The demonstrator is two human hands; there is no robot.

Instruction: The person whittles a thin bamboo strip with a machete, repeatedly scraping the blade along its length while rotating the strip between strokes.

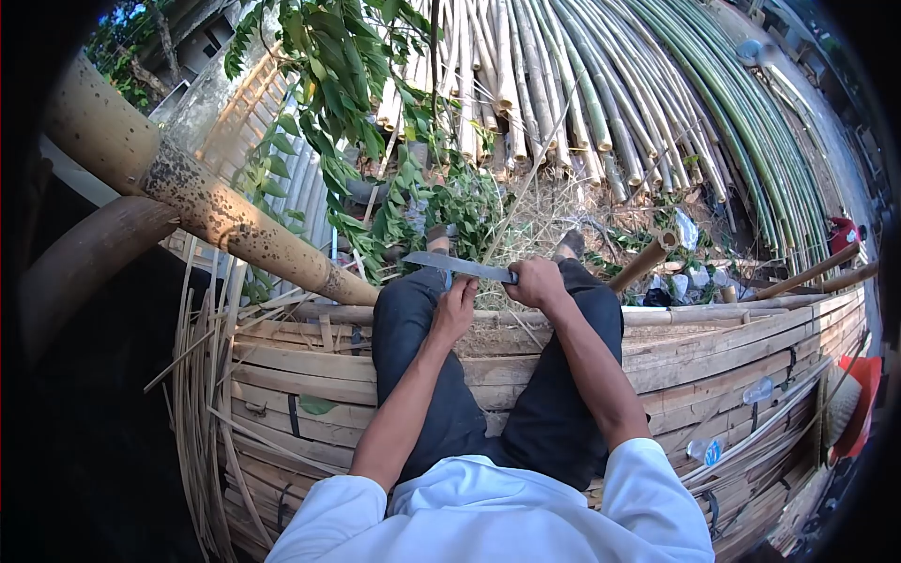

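Observation:
My right hand (539, 283) is closed round the handle of a large knife (460, 266). Its broad grey blade points left and lies level above the gap between my knees. Just below the blade is my left hand (455, 308), fingers pinched together and fingertips close to the blade's lower edge. A small light-blue bit shows at those fingertips, but I cannot tell what they hold. Both forearms reach forward over my dark trousers (413, 328).
I sit on stacked split-bamboo slats (694, 375). Long bamboo poles (582, 84) lie ahead. A thick bamboo post (235, 216) slants across the left, beside leafy branches (333, 103). Thin strips (192, 375) stand at left; a plastic bottle (704, 451) and a hat (838, 405) are at right.

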